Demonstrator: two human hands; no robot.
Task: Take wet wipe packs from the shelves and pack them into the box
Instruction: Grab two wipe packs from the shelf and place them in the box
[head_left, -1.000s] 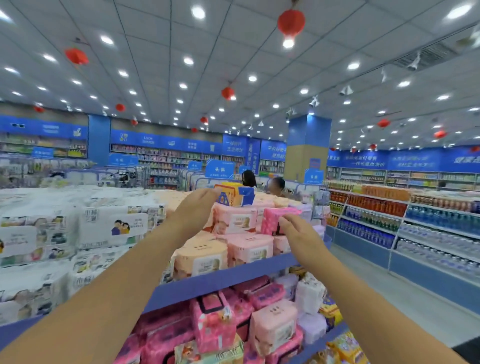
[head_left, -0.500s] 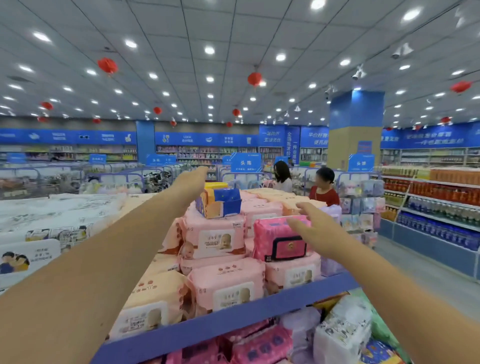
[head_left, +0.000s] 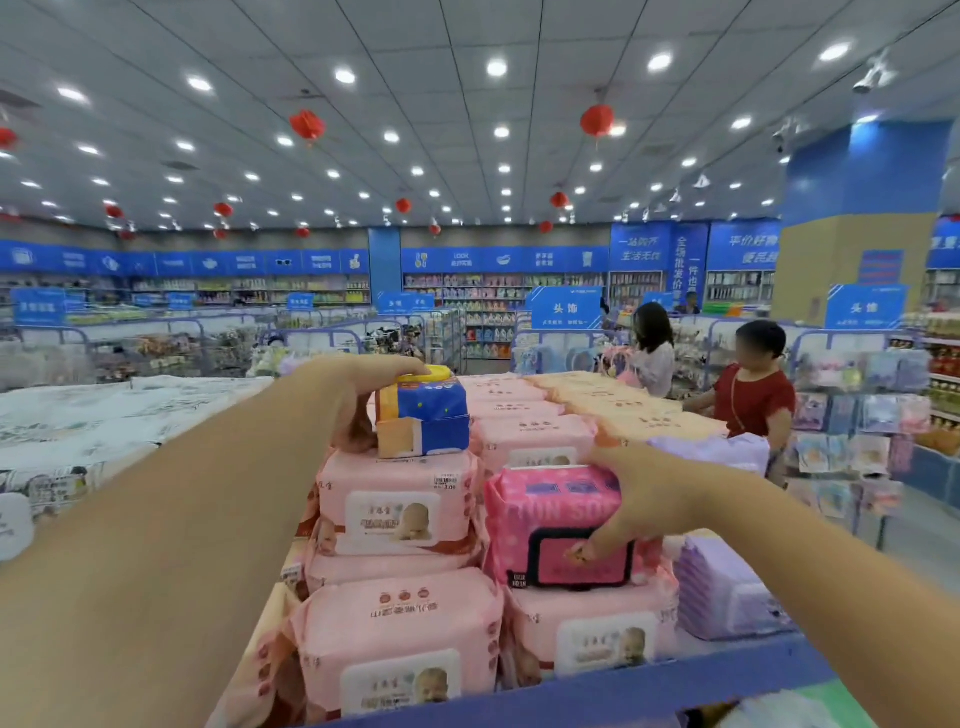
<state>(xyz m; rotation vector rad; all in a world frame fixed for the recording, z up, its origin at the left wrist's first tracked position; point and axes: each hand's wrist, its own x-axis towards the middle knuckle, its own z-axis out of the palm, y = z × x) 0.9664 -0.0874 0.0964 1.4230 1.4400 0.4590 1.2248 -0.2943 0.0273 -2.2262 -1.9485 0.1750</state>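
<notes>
Stacks of pale pink wet wipe packs (head_left: 395, 514) fill the top shelf in front of me. A blue and orange pack with a yellow lid (head_left: 423, 413) sits on top of the left stack. My left hand (head_left: 358, 400) grips it from its left side, fingers over the lid and thumb low. A bright pink pack with a black-framed flap (head_left: 550, 525) stands on the right stack. My right hand (head_left: 631, 501) holds that pack at its right edge, thumb pressed on its front. No box is in view.
The blue shelf edge (head_left: 597, 691) runs across the bottom. Purple packs (head_left: 722, 587) lie to the right, white packs (head_left: 78, 415) to the left, peach packs (head_left: 623, 405) behind. Two people (head_left: 748, 384) stand beyond the shelf at the right, by a rack of small goods.
My view has risen and come closer to the top shelf. My left hand has closed round the blue and orange pack, and my right hand has dropped onto the bright pink pack.
</notes>
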